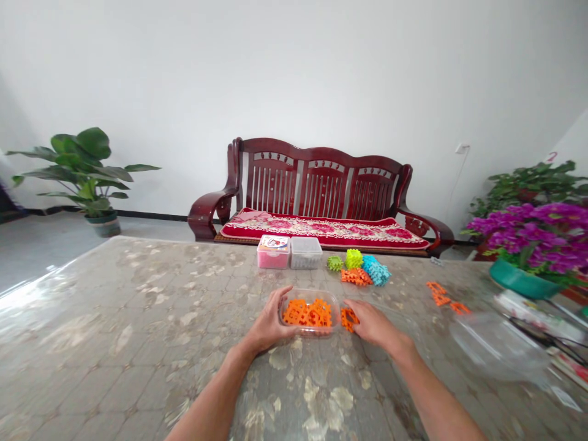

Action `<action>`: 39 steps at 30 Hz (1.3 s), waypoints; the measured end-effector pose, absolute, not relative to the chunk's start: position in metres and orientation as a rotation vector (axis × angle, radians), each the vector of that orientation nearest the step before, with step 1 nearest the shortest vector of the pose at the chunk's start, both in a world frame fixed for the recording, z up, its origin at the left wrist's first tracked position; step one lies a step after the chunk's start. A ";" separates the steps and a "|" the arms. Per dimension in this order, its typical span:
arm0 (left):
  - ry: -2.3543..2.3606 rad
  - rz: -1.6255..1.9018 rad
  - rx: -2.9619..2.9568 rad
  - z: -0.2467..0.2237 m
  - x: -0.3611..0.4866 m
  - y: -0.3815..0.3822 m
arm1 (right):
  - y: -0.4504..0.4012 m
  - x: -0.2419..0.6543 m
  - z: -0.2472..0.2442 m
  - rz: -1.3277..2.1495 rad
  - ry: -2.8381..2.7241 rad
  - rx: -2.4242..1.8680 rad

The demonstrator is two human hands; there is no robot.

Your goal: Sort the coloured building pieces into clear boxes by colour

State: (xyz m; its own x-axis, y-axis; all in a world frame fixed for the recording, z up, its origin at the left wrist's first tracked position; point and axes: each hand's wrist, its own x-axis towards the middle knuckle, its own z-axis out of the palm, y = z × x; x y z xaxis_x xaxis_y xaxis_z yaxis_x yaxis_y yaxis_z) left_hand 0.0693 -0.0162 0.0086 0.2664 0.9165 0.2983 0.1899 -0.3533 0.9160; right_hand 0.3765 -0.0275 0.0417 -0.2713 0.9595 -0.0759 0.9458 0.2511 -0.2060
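A clear plastic container (311,330) holding several orange interlocking pieces (307,313) rests on the patterned tabletop. Its left side is gripped by my left hand (272,321), with the thumb along the near side and fingers at the far left corner. Just right of the container, my right hand (371,321) has its thumb and fingers around an orange piece (348,319).
Behind stand a pink box (273,253), a clear box (305,253) and green, orange and blue shapes (377,271). To the right lie loose orange pieces (438,293), a clear plastic lid or tray (498,343) and a flower pot (523,278).
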 end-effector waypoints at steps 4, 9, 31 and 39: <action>1.022 1.159 1.739 0.009 0.069 -0.016 | -0.029 0.379 0.052 0.302 -2.297 -1.849; 1.014 1.169 1.739 0.009 0.069 -0.016 | -0.029 0.363 0.083 0.264 -2.194 -1.651; 1.033 1.155 1.752 0.008 0.070 -0.016 | -0.040 0.357 0.049 0.215 -2.277 -2.091; 1.010 1.159 1.757 0.008 0.070 -0.015 | -0.037 0.351 0.050 0.081 -2.348 -2.152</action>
